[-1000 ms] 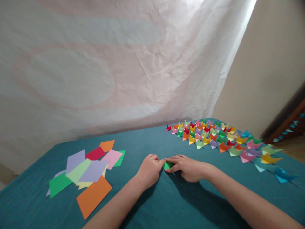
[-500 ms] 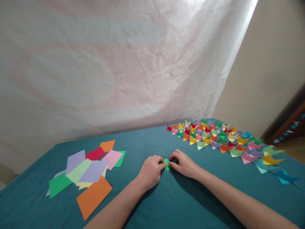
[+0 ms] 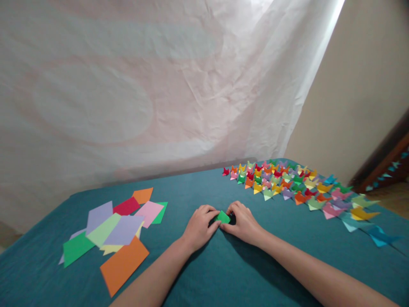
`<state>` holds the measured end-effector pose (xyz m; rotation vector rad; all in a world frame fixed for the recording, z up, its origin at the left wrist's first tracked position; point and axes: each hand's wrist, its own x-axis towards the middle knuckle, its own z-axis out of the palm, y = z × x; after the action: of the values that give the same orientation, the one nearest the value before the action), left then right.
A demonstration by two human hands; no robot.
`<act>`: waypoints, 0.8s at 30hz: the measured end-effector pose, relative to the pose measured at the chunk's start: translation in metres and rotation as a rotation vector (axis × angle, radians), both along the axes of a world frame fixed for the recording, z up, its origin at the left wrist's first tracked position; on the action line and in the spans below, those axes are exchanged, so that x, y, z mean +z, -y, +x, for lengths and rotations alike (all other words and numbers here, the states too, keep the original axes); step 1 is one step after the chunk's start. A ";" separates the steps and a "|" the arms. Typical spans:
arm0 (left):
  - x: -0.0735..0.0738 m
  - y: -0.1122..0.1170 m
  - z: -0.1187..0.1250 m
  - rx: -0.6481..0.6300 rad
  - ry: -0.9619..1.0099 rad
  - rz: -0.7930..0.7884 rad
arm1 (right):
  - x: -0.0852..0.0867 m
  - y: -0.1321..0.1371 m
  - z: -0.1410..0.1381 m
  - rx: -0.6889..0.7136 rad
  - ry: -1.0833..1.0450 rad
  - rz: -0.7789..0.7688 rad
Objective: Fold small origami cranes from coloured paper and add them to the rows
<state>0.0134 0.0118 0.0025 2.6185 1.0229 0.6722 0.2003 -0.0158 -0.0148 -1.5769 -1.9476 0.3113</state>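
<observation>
A small folded piece of green paper (image 3: 223, 217) lies between my two hands at the middle of the table, one flat face showing. My left hand (image 3: 200, 226) grips its left edge, thumb in front and fingers behind. From the right, my right hand (image 3: 244, 222) holds the other edge, its thumb at the near corner and its fingertips at the far side. Parts of the paper's edges are hidden by my fingertips.
Loose sheets of coloured paper (image 3: 123, 232) overlap on the left of the teal tablecloth (image 3: 191, 187). Rows of folded paper birds (image 3: 300, 198) stand at the right. A pale sheet (image 3: 128, 85) hangs behind the table.
The green paper now shows a larger, flat, diamond-like face, where before it looked smaller and broken up by folds. My fingers have moved apart slightly toward its edges.
</observation>
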 end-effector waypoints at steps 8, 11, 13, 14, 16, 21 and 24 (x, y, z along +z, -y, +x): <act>-0.002 -0.010 -0.001 0.023 0.307 -0.239 | -0.001 -0.002 -0.003 0.131 -0.325 -0.067; -0.004 -0.014 -0.002 0.052 0.399 -0.336 | 0.003 0.000 -0.005 0.172 -0.407 -0.066; -0.006 -0.017 -0.002 0.060 0.462 -0.404 | 0.005 0.000 -0.005 0.185 -0.434 -0.061; -0.006 -0.017 -0.002 0.059 0.491 -0.433 | 0.006 0.001 -0.005 0.187 -0.442 -0.057; -0.008 -0.018 -0.002 0.059 0.528 -0.466 | 0.007 0.001 -0.005 0.177 -0.453 -0.039; -0.006 -0.016 -0.002 0.094 0.480 -0.420 | 0.006 0.002 -0.002 0.152 -0.393 0.084; -0.003 -0.011 0.000 0.063 0.452 -0.311 | 0.004 0.001 0.000 0.122 -0.212 0.234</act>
<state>0.0133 0.0231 -0.0004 2.0481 0.9761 0.9743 0.2007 -0.0171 -0.0108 -1.2281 -1.8444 0.2777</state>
